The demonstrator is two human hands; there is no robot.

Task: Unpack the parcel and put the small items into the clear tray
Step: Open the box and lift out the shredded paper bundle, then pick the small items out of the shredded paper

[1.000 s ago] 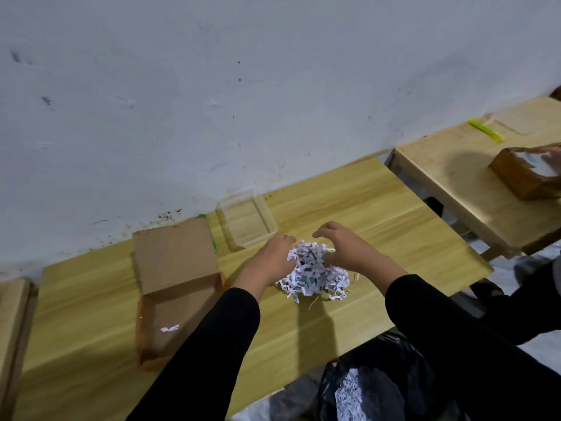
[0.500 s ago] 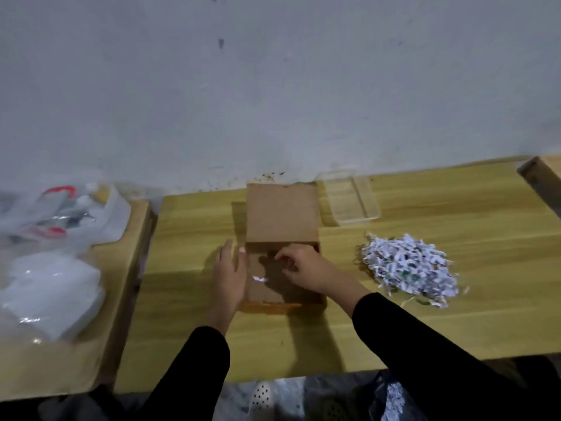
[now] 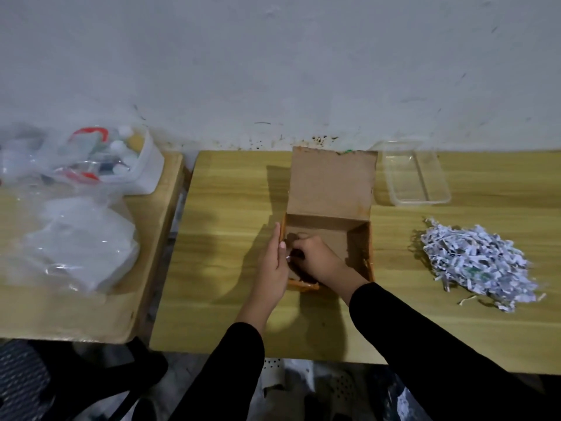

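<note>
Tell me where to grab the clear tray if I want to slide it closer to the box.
Take the clear tray by its near short rim, coming from above on the side facing you. It sits upright and open-topped, apart from the box and the paper shreds, so that thin raised rim looks free to pinch, thumb inside.

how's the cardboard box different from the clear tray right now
The cardboard box is brown and opaque; the clear tray is see-through. The box has a raised lid; the tray has none. The right hand reaches into the box; the tray looks empty. Both sit open on the wooden table.
</note>
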